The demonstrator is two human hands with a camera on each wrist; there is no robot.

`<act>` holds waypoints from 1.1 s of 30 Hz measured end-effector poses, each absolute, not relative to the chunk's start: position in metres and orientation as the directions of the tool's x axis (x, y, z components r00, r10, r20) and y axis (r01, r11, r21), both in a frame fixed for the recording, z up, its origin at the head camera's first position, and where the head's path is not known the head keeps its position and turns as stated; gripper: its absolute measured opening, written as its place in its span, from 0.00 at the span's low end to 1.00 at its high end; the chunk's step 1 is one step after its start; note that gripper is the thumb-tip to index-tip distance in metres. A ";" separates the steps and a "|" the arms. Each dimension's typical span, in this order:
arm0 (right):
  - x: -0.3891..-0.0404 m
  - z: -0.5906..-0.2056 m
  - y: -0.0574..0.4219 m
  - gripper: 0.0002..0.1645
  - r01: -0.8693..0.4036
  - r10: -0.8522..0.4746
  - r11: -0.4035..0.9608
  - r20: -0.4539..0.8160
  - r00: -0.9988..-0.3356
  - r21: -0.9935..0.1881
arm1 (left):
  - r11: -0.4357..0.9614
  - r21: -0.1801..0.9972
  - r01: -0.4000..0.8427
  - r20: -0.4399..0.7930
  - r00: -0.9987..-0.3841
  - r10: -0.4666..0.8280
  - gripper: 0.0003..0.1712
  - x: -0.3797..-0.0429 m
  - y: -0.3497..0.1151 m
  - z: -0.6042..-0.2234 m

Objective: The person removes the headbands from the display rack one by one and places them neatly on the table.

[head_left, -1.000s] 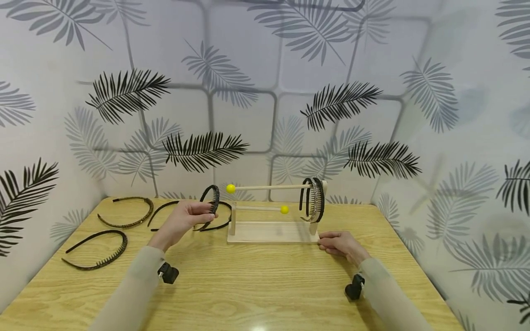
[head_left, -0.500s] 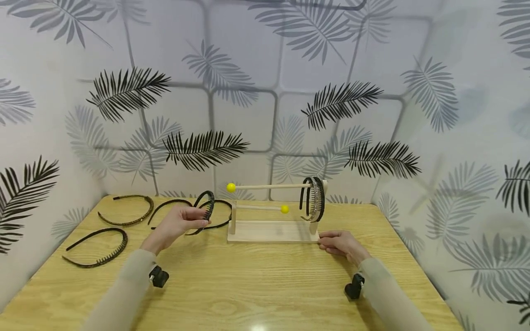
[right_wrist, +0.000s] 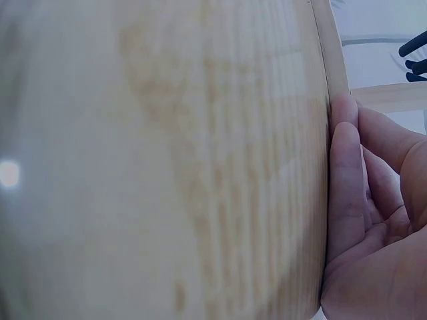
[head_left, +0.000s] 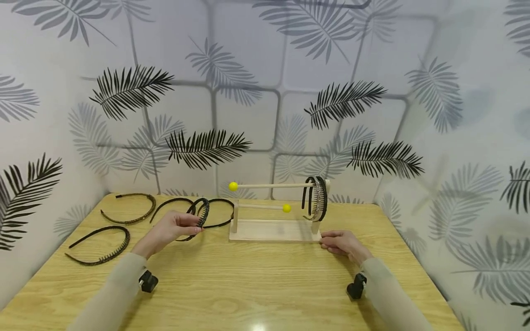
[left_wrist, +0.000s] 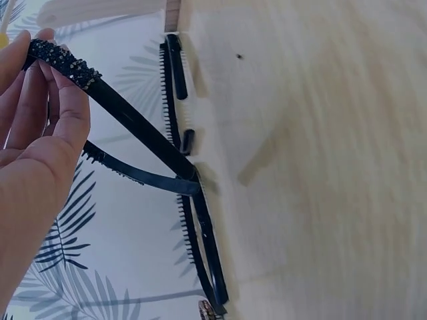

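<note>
My left hand (head_left: 169, 231) pinches a black headband (head_left: 205, 209) between thumb and fingers, holding it tilted above the left part of the table. In the left wrist view, dark sparkly beads cover the part of this headband (left_wrist: 130, 120) by my fingertips, and its tips point toward other headbands. A pale wooden headband stand (head_left: 271, 232) has two horizontal rods with yellow ball ends. Toothed and glittery headbands (head_left: 322, 198) hang at the right end of its upper rod. My right hand (head_left: 344, 244) grips the base's front right corner with thumb and fingertips.
Several dark headbands lie on the wooden table at left: a toothed one (head_left: 118, 250) in front, a thin one (head_left: 145, 215) behind it, and toothed black ones (head_left: 219, 225) beside the stand. A leaf-patterned wall (head_left: 256, 115) closes off the back and sides.
My left hand has moved left and lower with the black headband, away from the stand's rod end. My right hand has stayed at the base corner. The hanging headbands have not moved.
</note>
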State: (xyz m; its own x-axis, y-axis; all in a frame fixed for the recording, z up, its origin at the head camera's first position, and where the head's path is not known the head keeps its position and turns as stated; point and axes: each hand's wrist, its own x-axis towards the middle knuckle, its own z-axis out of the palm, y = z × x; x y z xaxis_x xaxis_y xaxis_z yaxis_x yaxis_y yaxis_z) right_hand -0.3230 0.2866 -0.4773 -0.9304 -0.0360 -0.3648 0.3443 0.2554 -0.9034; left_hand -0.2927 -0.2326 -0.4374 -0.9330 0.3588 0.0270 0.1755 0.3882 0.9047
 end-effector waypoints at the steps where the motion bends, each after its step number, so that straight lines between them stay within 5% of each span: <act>1: -0.323 -0.477 0.287 0.29 0.341 -0.037 0.256 -0.362 -0.931 -0.904 | 0.394 0.902 0.177 0.027 -0.933 0.358 0.31 -0.292 -0.234 -0.438; 15: -0.324 -0.478 0.288 0.28 0.334 -0.033 0.259 -0.354 -0.935 -0.906 | 0.400 0.903 0.158 -0.012 -0.920 0.392 0.31 -0.281 -0.248 -0.445; 33: -0.323 -0.477 0.286 0.27 0.343 -0.026 0.248 -0.360 -0.933 -0.906 | 0.426 0.884 0.193 -0.094 -0.818 0.567 0.20 -0.272 -0.279 -0.442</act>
State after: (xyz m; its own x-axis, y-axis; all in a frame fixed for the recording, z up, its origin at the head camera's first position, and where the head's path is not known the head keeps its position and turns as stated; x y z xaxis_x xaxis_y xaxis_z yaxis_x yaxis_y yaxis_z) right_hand -0.3235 0.2857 -0.4770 -0.9325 -0.0259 -0.3601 0.3430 0.2475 -0.9061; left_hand -0.2723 -0.2788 -0.4418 -0.8182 0.5671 -0.0943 0.1930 0.4256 0.8841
